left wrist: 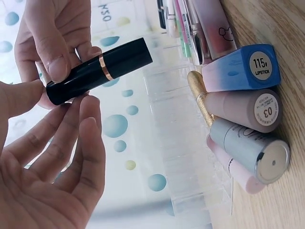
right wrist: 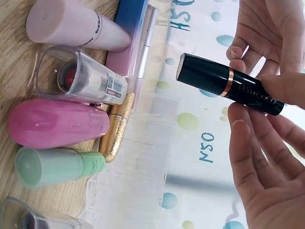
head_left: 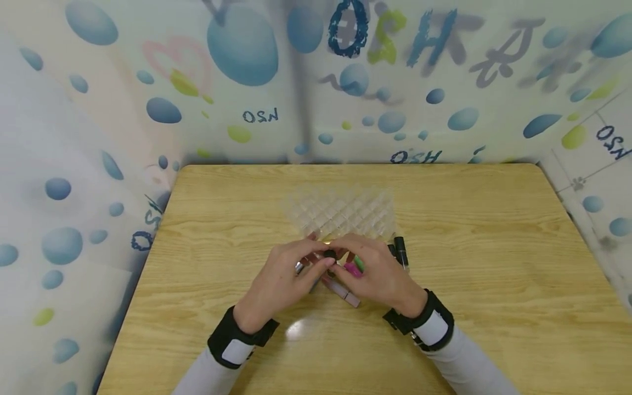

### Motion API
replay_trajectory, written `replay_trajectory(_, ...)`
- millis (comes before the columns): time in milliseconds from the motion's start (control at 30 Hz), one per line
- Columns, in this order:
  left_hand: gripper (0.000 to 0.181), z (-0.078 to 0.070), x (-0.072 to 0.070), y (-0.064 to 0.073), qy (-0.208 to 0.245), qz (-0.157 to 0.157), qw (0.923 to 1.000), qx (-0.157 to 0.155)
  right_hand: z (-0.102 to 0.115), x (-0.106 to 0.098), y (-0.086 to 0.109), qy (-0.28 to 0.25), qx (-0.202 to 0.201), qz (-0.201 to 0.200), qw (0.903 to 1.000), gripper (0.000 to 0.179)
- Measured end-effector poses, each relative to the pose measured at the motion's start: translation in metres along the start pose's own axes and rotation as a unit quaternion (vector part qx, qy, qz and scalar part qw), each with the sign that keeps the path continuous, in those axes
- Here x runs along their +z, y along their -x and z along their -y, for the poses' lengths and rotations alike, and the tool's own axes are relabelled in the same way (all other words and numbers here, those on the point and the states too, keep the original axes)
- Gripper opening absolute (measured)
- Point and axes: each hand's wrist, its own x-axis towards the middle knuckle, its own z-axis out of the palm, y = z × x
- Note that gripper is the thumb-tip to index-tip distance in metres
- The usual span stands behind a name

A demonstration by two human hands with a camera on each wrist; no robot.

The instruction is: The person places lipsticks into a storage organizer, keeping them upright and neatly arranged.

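Between both hands is a black lipstick tube [head_left: 329, 254] with a rose-gold band, raised and tilted in the wrist views. My left hand [head_left: 283, 277] pinches it near one end with thumb and fingertips. From the other side my right hand [head_left: 377, 271] grips the same end with its thumb and fingers. White lettering shows on the tube [right wrist: 228, 86] in the right wrist view. Below the hands lie a blue-and-pink lipstick [left wrist: 238, 69], a mauve tube [left wrist: 243, 107], a grey tube [left wrist: 250, 148], a bright pink tube [right wrist: 57, 124] and a green one [right wrist: 57, 164].
Behind the hands a clear divided organizer [head_left: 345, 211] stands on the wooden table [head_left: 222, 219]. A black-capped tube [head_left: 401, 249] lies right of the right hand. A gold tube [right wrist: 116, 131] and a clear-capped lipstick [right wrist: 86, 81] sit among the others. A patterned curtain [head_left: 247, 109] hangs behind.
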Motion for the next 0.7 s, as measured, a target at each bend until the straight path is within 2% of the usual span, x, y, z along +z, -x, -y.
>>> replay_trajectory(133,0.028,-0.001,-0.002,0.0,-0.012,0.001,0.9999,-0.011,0.001,-0.006,-0.002,0.02,0.003,-0.014,0.9997,0.028)
replay_trajectory(267,0.023,0.0,-0.003,0.001,-0.054,0.005,0.9979,-0.036,-0.001,-0.015,-0.006,0.031,0.016,-0.028,0.999,0.024)
replay_trajectory(500,0.015,0.008,0.001,0.002,-0.143,0.017,0.987,-0.071,-0.011,-0.03,-0.01,0.042,0.024,-0.055,0.9973,0.025)
replay_trajectory(700,0.013,0.016,0.004,0.002,-0.165,0.033,0.9812,-0.095,-0.02,-0.039,-0.012,0.044,0.033,-0.066,0.9963,0.026)
